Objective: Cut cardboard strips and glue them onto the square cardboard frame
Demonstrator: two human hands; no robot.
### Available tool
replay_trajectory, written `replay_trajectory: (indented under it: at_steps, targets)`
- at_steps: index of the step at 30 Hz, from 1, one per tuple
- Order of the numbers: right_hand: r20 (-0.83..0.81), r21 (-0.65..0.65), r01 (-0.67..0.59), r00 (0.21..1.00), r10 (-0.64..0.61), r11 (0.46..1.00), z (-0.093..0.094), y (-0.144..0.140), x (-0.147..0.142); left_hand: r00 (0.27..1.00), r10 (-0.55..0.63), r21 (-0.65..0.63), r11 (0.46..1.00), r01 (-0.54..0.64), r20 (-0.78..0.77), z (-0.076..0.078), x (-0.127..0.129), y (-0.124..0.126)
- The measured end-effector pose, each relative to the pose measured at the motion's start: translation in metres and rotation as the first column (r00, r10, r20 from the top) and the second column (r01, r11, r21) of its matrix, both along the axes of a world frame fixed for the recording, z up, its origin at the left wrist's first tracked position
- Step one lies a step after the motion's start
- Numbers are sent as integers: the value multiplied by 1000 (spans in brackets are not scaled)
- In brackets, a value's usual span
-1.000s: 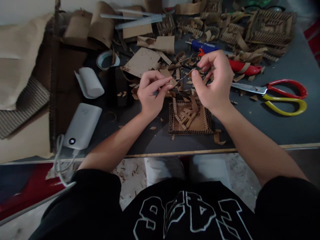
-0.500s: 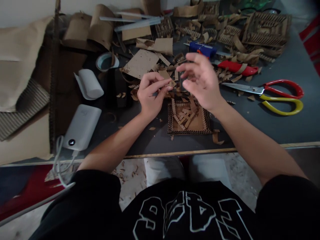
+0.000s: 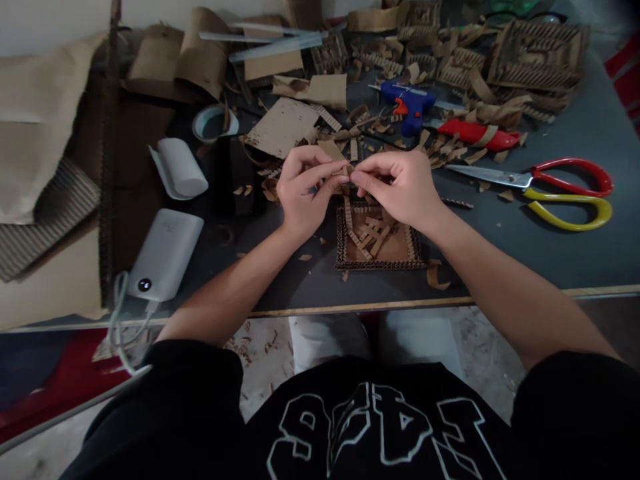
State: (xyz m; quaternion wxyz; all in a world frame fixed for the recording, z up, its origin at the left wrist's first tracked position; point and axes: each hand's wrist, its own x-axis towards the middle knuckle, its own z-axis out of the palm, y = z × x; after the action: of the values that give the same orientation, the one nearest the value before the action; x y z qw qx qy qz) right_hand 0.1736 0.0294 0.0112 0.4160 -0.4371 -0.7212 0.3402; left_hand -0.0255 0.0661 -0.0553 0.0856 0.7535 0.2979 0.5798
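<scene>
1. At nine o'clock from the small cardboard piece (image 3: 346, 171), taking twelve as away from the person, brown cardboard sheets (image 3: 55, 160) are heaped on the dark table (image 3: 545, 267), one of them showing its ridges.
2. A white power bank (image 3: 167, 253) lies at about eight o'clock, with a cable (image 3: 117, 313) plugged into its near end.
3. A white roll (image 3: 183, 168) rests at nine o'clock.
4. The flat cardboard square (image 3: 283, 127), flecked with dark bits, lies at ten o'clock.
5. The left hand (image 3: 305, 190) has its thumb and fingers drawn together, pinching the small cardboard piece at their tips.
6. The small cardboard piece is held up between the two hands, near the far left corner of a square cardboard tray.
7. That cardboard tray (image 3: 380, 265) sits at about five o'clock, its walls corrugated; loose strips (image 3: 370, 233) lie crossed inside.
8. The right hand (image 3: 400, 187) has thumb and forefinger brought nearly together right at the piece; I cannot tell whether they grip it.
9. A blue glue gun (image 3: 410, 103) lies between one and two o'clock, nozzle towards the left.
10. A red-handled tool (image 3: 480, 133) is between two and three o'clock, among cardboard scraps.
11. Scissors (image 3: 527, 180) lie at three o'clock, blades pointing to nine; one handle is red, the other yellow.
12. A ridged cardboard panel (image 3: 537, 53) is at two o'clock, farther off.
</scene>
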Motion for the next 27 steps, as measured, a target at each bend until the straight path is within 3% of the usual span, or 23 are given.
replay_trajectory:
  at_steps: [8,13,15,17,19,22,27]
  targets:
    - [153,223,27,986,-62,974,-12,3,1,1000,-1,13,1000,0,25,1,1,-1]
    - [201,387,67,967,-156,919,-10,8,6,999,-7,-63,998,10,37,-1,0,-1]
    - [154,457,95,971,-184,884,-6,7,8,999,1,-91,996,3,52,-3,-1,0]
    - [5,497,184,977,-215,848,-3,5,9,997,21,-111,994,-13,71,-5,-2,1]
    - [-175,446,310,950,-258,840,-4,5,10,995,24,-133,991,-12,92,-6,-2,3]
    - [-340,255,412,885,-318,875,-13,14,15,993,13,-156,988,5,116,-9,-2,5]
    - [-459,63,293,857,-233,954,-28,40,37,994,53,-137,990,-39,101,-11,-3,9]
